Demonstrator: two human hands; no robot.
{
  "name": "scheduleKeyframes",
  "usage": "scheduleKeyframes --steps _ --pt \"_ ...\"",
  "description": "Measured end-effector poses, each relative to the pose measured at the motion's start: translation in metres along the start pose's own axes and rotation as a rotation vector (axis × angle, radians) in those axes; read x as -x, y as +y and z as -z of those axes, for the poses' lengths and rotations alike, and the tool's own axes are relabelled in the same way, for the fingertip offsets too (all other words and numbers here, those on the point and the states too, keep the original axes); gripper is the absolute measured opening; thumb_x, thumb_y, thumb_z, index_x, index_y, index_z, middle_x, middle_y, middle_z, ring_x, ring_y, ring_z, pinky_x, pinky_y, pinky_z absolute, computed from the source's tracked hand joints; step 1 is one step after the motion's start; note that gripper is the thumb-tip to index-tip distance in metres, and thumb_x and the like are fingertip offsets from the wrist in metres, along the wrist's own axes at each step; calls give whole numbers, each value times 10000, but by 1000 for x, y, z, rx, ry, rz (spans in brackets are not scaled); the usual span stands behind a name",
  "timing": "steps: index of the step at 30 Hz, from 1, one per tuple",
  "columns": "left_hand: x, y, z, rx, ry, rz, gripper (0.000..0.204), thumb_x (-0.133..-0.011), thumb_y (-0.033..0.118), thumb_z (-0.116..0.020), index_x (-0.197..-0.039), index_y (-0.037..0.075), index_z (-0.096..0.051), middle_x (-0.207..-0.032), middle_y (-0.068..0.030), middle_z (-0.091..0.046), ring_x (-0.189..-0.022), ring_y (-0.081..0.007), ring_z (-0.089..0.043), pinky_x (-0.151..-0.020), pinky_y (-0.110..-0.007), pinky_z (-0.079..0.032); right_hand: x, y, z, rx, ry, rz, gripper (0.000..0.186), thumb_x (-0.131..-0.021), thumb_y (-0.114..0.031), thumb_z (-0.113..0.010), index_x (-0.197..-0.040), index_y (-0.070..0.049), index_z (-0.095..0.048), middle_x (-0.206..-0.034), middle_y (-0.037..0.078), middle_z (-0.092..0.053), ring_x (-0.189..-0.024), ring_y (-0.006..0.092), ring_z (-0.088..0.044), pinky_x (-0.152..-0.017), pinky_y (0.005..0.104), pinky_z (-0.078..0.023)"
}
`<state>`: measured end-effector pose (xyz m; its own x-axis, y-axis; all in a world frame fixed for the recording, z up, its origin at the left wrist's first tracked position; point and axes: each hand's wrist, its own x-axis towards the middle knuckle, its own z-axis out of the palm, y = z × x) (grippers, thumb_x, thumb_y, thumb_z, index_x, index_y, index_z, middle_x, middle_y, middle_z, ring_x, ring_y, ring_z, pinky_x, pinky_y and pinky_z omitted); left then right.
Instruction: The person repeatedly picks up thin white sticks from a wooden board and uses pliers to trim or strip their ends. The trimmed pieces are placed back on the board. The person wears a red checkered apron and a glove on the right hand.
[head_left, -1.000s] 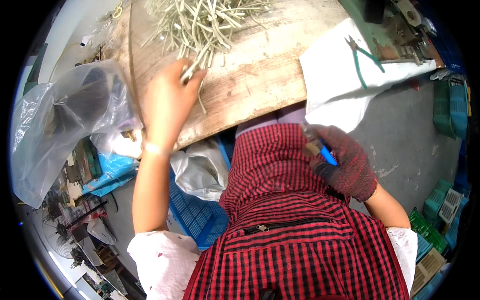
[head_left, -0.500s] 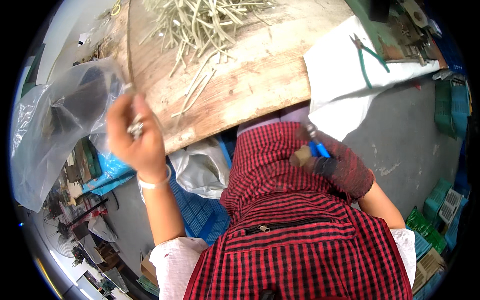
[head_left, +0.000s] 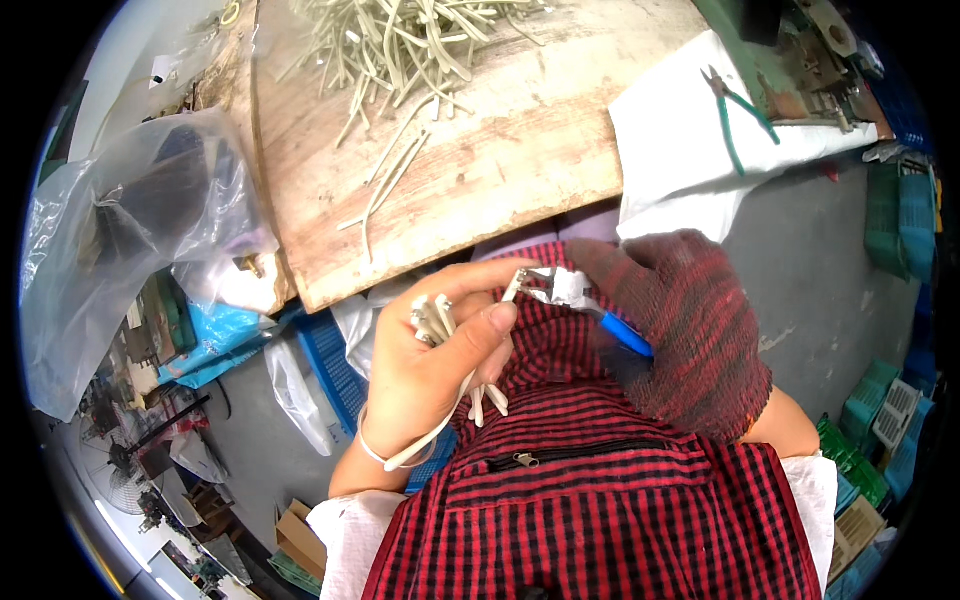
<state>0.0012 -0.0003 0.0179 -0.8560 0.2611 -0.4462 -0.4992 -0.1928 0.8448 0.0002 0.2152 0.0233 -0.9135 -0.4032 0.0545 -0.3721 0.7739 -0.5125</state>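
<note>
In the head view, my bare left hand (head_left: 415, 375) grips several cream cords (head_left: 434, 320), with one short end pinched upright between thumb and forefinger. A white band circles that wrist. My right hand (head_left: 685, 330), in a dark red knitted glove, is closed on blue-handled pliers (head_left: 625, 332); their metal jaws meet or nearly meet the pinched cord end. Both hands are over my red checked apron (head_left: 590, 510). Beyond them, a loose heap of similar cords (head_left: 400, 40) and a few strays lie on the wooden table (head_left: 520, 130).
A white cloth (head_left: 650, 120) at the table's right bears green-handled pliers (head_left: 735, 130). A clear plastic bag (head_left: 110, 250) hangs at the left. Below are a blue crate (head_left: 330, 360) and a cardboard box (head_left: 300, 535); more crates (head_left: 865, 410) stand on the grey floor at the right.
My left hand left the cord heap, swung left, then came down and right to meet the pliers, cords in it. My right hand lifted slightly, turning the pliers' jaws toward it.
</note>
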Motion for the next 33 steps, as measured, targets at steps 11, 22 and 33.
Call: scheduleKeyframes --steps 11,22,33 --pt "1 9 10 -50 -151 354 277 -744 -80 -661 -1015 -135 -643 -631 -49 -585 -458 -48 -397 -419 -197 -252 -2 28 14 319 -40 392 422 -663 -220 -750 -1080 -223 -682 -759 41 -628 -602 196 -565 -533 342 -398" --pt "-6 21 3 -253 -272 392 258 -721 -79 -711 -979 -68 -695 -641 -44 -614 -489 -62 -484 -430 -201 -327 -10 33 20 464 111 608 321 -678 -307 -732 -998 -304 -710 -678 -18 -553 -601 146 -555 -562 317 -431" --pt "-2 4 12 -75 -247 247 245 -879 13 -593 -1111 -68 -588 -674 -67 -613 -468 -91 -529 -408 -188 -386 23 52 -22 -165 -66 125 431 -668 -102 -726 -1092 -130 -653 -813 94 -653 -710 299 -610 -672 406 -489"
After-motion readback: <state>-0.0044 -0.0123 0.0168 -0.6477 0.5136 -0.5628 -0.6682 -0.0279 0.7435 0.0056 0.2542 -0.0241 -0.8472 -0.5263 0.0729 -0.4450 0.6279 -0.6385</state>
